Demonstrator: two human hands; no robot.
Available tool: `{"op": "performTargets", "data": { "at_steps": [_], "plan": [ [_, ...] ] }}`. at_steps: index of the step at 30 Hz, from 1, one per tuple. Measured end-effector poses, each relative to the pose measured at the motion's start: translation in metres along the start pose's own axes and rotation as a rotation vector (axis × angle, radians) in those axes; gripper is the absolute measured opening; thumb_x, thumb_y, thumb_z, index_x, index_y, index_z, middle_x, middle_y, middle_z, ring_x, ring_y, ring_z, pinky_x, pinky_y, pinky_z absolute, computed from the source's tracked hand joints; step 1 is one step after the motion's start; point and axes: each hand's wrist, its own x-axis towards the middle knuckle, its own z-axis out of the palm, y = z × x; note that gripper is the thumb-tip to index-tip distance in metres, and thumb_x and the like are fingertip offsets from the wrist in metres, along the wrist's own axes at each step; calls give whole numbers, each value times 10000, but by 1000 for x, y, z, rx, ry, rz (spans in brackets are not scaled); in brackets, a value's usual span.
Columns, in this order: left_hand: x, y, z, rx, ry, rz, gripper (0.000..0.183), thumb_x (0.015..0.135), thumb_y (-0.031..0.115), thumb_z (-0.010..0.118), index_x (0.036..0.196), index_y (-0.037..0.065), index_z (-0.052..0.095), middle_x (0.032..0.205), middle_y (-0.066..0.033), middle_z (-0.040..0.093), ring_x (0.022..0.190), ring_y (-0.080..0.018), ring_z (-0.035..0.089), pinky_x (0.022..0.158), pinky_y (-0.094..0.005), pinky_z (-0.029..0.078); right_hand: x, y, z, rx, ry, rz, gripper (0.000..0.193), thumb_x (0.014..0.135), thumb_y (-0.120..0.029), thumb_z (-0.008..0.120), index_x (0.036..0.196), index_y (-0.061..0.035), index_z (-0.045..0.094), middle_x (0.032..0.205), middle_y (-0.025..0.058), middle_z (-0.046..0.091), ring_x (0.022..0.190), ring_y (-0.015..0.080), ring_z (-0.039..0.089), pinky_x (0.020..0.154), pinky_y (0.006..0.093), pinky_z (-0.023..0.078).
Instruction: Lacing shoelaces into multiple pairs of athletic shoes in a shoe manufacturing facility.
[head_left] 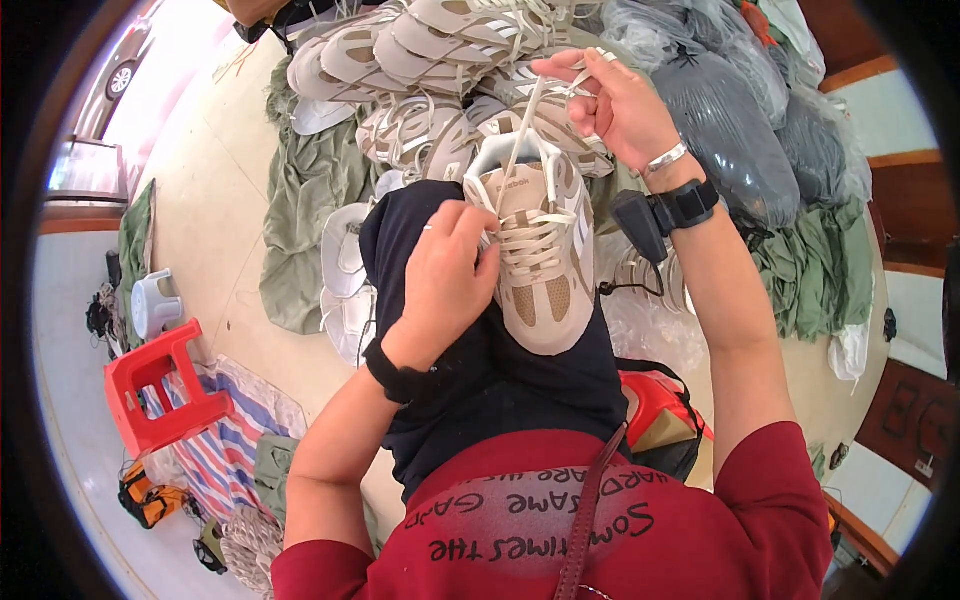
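Observation:
A beige and white sneaker (545, 300) rests on my lap, toe toward me, with its laces (530, 245) crossed over the tongue. My left hand (452, 270) is closed at the sneaker's left eyelet edge; its fingertips are partly hidden against the upper. Raised above the far right of the sneaker, my right hand (622, 110) pinches a pale shoelace (523, 130). The lace runs taut from those fingers down to the eyelets beside my left hand. More of the lace loops around the right fingers.
Beyond my knees lies a heap of similar sneakers (425, 50). Grey plastic bags (720, 130) are piled at the far right, by green cloth (820, 265). White shoe pieces (345, 250) lie left of my leg. A red stool (165, 390) and pale blue stool (155, 303) stand left.

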Motion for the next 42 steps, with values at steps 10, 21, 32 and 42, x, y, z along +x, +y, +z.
{"op": "performTargets", "data": {
  "at_steps": [10,21,32,42],
  "plan": [
    [7,-7,2,-112,4,-142,182,800,75,715,939,38,603,832,-77,571,697,-200,577,619,-306,482,8,7,4,-108,116,7,365,1060,-319,374,1189,-64,600,1275,63,609,680,56,526,551,196,414],
    [37,-34,-28,-292,-459,-185,109,863,102,657,911,14,613,842,-41,573,736,-121,517,664,-277,440,4,6,-5,-54,34,4,326,1044,-305,421,1136,-61,617,1224,86,626,752,88,609,581,204,461],
    [-33,23,1,-117,-268,379,249,750,15,683,997,28,653,1006,-107,629,936,-288,606,795,-376,492,22,6,-11,-128,35,16,313,1017,-295,459,1086,-59,653,1154,91,652,631,119,559,526,249,461],
    [-13,21,1,-165,-236,264,189,792,45,677,980,58,662,852,-81,635,797,-257,612,720,-353,480,59,16,-32,-57,67,44,321,1050,-277,413,1111,-25,602,1190,130,646,922,142,660,752,249,546]
  ]
}}
